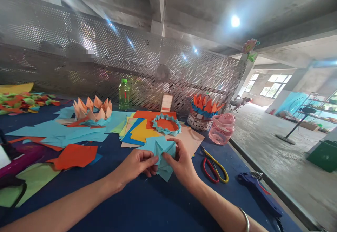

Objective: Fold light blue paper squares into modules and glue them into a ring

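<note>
Both hands hold a folded sheet of light blue paper (pixel 162 147) above the dark blue table. My left hand (pixel 143 161) pinches its left edge between thumb and fingers. My right hand (pixel 181 158) grips the right side, its thumb pressed on the front near the middle creases. Just behind the sheet lies a ring of folded light blue paper (pixel 167 131) on orange paper (pixel 139 114). Fanned sheets in yellow (pixel 143 131), blue and peach sit beside it. To the right of my hands rest scissors (pixel 216 165) with one red and one yellow handle.
A peach paper crown (pixel 92 110) stands on blue sheets at left. At right are an orange-and-blue paper crown on a tub (pixel 199 120), a pink jug (pixel 222 128) and a blue corded tool (pixel 262 191). A green bottle (pixel 124 95) stands before the perforated metal screen (pixel 105 63).
</note>
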{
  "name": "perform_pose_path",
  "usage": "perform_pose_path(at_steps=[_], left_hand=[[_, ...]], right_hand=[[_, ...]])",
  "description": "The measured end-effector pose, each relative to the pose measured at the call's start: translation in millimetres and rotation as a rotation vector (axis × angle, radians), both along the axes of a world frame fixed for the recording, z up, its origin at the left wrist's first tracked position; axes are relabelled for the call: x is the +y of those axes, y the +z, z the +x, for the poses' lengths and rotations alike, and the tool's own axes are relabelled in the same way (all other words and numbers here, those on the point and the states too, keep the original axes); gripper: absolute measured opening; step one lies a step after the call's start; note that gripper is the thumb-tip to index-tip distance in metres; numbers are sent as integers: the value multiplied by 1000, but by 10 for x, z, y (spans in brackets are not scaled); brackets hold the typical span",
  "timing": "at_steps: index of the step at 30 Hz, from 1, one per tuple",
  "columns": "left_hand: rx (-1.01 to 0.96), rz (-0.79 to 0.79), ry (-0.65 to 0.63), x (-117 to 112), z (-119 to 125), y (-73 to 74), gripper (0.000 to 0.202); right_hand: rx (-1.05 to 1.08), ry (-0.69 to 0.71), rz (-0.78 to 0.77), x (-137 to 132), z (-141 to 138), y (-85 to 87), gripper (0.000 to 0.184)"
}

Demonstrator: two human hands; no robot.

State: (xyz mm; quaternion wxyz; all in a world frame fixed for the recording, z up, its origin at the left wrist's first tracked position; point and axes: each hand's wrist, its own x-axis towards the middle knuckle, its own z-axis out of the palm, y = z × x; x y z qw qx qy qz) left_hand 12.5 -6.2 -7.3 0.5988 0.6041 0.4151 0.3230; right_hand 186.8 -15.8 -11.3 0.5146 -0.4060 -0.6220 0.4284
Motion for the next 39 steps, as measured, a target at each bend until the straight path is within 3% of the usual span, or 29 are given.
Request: perform_pose_path(at_steps=[14, 23, 31, 39], left_hand=[[84, 70, -14, -23, 19, 33, 35], [79, 75, 80, 9, 4, -2, 33], [72, 74, 82, -13, 14, 45, 33], [64, 79, 76, 20, 9, -3, 33]], right_hand=[[10, -18, 30, -1, -3, -5, 40], [128, 140, -100, 5, -35, -31, 49], [123, 123, -121, -16, -30, 13, 46], [60, 102, -101, 1, -29, 2, 42]])
